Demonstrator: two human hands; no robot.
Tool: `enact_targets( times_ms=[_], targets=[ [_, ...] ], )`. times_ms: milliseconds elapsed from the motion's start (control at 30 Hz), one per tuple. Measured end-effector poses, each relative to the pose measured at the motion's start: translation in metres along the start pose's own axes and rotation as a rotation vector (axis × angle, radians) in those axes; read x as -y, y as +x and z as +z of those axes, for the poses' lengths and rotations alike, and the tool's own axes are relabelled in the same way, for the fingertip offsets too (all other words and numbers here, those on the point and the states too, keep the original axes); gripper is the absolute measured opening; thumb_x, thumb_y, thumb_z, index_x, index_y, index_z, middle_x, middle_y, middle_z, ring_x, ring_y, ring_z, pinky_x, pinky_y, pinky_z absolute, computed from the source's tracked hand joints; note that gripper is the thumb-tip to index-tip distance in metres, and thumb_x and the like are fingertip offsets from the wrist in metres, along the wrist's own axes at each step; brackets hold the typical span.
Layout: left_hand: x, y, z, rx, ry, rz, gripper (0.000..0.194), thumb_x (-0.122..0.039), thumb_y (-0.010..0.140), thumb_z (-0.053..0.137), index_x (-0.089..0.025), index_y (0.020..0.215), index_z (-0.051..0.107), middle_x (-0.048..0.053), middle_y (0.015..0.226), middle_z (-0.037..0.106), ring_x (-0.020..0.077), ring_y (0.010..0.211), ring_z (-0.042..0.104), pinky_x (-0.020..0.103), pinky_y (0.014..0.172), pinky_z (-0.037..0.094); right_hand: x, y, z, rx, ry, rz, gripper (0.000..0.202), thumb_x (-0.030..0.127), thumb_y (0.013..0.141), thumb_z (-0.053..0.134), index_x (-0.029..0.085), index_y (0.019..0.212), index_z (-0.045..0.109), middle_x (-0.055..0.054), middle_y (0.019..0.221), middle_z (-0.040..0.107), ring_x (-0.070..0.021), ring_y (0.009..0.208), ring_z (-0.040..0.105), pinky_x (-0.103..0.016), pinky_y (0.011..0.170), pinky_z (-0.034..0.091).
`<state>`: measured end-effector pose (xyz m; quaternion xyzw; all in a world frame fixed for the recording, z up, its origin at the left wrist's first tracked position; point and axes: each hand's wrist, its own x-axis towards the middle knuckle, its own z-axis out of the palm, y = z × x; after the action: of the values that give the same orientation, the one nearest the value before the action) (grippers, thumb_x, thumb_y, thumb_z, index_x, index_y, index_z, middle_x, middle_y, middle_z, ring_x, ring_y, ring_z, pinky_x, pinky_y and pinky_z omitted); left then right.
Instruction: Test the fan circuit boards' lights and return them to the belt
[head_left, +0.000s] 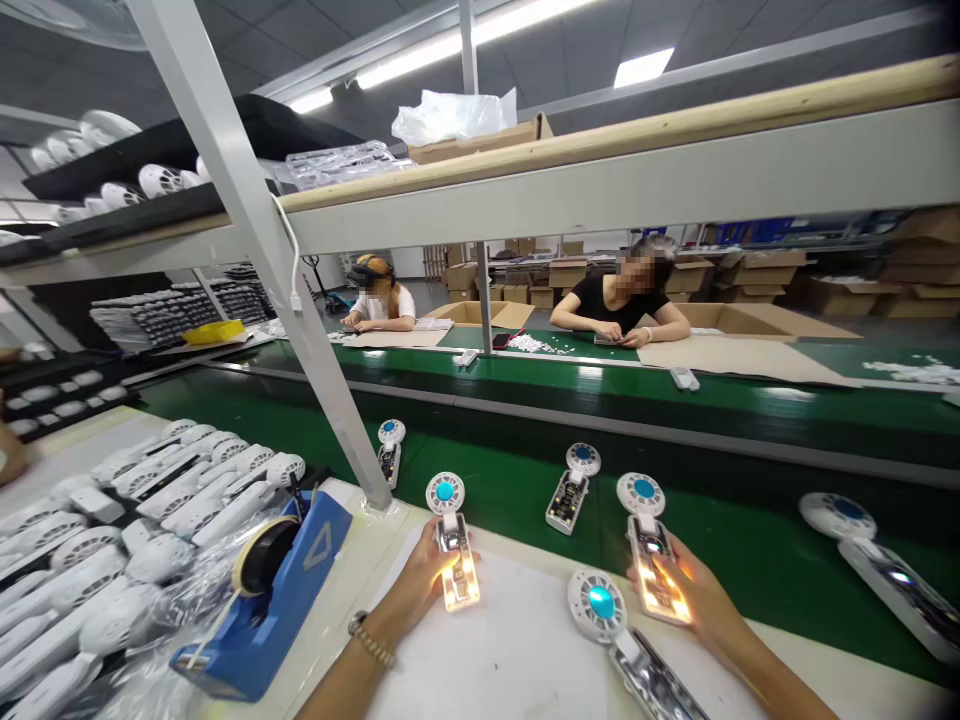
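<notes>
My left hand [424, 575] is closed around a white handheld fan [445, 492] with a blue hub; its open handle shows lit orange-white lights. Another such handheld fan [642, 493], also glowing along its handle, is gripped by my right hand [686, 580] at the belt's near edge. Between my hands, close to me, a third fan [596, 603] lies on the white work surface [510, 650], its circuit handle running out of the bottom of view. The handle backs of these fans are off, so circuit boards show.
Several open-backed fans, such as one fan [568, 500], lie on the green conveyor belt [487, 480]. At left stand a blue tape dispenser [281, 600] and rows of white fans [180, 480]. A metal post [300, 330] rises nearby. Two people sit across the belt.
</notes>
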<state>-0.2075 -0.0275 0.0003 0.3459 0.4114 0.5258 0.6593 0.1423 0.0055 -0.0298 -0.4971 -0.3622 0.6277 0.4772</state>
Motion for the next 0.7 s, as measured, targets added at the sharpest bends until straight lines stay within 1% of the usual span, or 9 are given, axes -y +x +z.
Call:
enact_targets(
  times_ms=[100,167,300,400,500,600,700],
  targets=[
    [-0.0008,-0.001,0.0009,0.009,0.0,0.005,0.043,-0.018,0.075,0.062,-0.025,0.11,0.039,0.006,0.111,0.051,0.023,0.097,0.056,0.035,0.077,0.049,0.0004,-0.0005,0.0012,-0.039,0.036,0.007,0.073,0.052,0.063,0.065,0.021,0.124,0.038,-0.01,0.087,0.067,-0.0276,0.078,0.064,-0.035,0.061,0.05],
    [-0.0005,-0.0007,0.001,0.005,-0.002,-0.002,0.044,-0.016,0.075,0.061,-0.026,0.11,0.037,0.005,0.112,0.051,0.0235,0.099,0.056,0.036,0.077,0.049,0.0012,-0.0009,0.0017,-0.035,0.045,0.008,0.076,0.052,0.063,0.065,0.02,0.126,0.037,-0.01,0.083,0.068,-0.0274,0.075,0.064,-0.035,0.06,0.05],
    [0.0006,0.0014,0.0024,-0.025,-0.01,-0.006,0.051,-0.014,0.071,0.064,-0.026,0.11,0.033,0.006,0.108,0.052,0.0262,0.099,0.056,0.04,0.074,0.05,0.0024,-0.0009,0.0012,0.002,0.026,-0.01,0.084,0.049,0.064,0.066,0.018,0.132,0.026,-0.006,0.073,0.068,-0.0248,0.07,0.065,-0.033,0.062,0.051],
    [0.0001,0.0016,0.0047,-0.03,-0.009,-0.001,0.051,-0.015,0.07,0.065,-0.026,0.109,0.033,0.007,0.109,0.051,0.0276,0.099,0.055,0.042,0.074,0.05,0.0012,0.0003,0.0003,0.015,0.016,-0.015,0.088,0.048,0.066,0.065,0.018,0.135,0.02,-0.004,0.071,0.069,-0.0247,0.07,0.066,-0.033,0.063,0.051],
    [-0.0007,0.0001,0.0063,-0.023,-0.008,0.013,0.056,-0.015,0.067,0.069,-0.025,0.108,0.033,0.008,0.111,0.049,0.0288,0.1,0.055,0.043,0.074,0.05,-0.002,0.0017,-0.0006,-0.007,-0.014,-0.015,0.089,0.05,0.066,0.063,0.02,0.136,0.018,-0.006,0.075,0.069,-0.0265,0.073,0.066,-0.036,0.062,0.051],
    [-0.0003,-0.0009,0.0057,-0.004,-0.005,0.026,0.06,-0.015,0.063,0.072,-0.025,0.108,0.034,0.008,0.112,0.048,0.0296,0.1,0.054,0.044,0.074,0.05,-0.0045,0.0023,-0.0012,0.024,-0.026,-0.031,0.094,0.05,0.065,0.063,0.019,0.138,0.013,-0.008,0.082,0.07,-0.0271,0.078,0.065,-0.037,0.066,0.051],
    [0.0012,-0.0002,0.0036,0.009,-0.006,0.031,0.062,-0.017,0.061,0.074,-0.025,0.108,0.035,0.009,0.112,0.048,0.0296,0.099,0.055,0.044,0.074,0.051,-0.0046,0.0015,-0.0006,0.046,-0.017,-0.048,0.098,0.05,0.064,0.065,0.016,0.138,0.011,-0.01,0.085,0.069,-0.0267,0.08,0.065,-0.037,0.069,0.051]
  ],
)
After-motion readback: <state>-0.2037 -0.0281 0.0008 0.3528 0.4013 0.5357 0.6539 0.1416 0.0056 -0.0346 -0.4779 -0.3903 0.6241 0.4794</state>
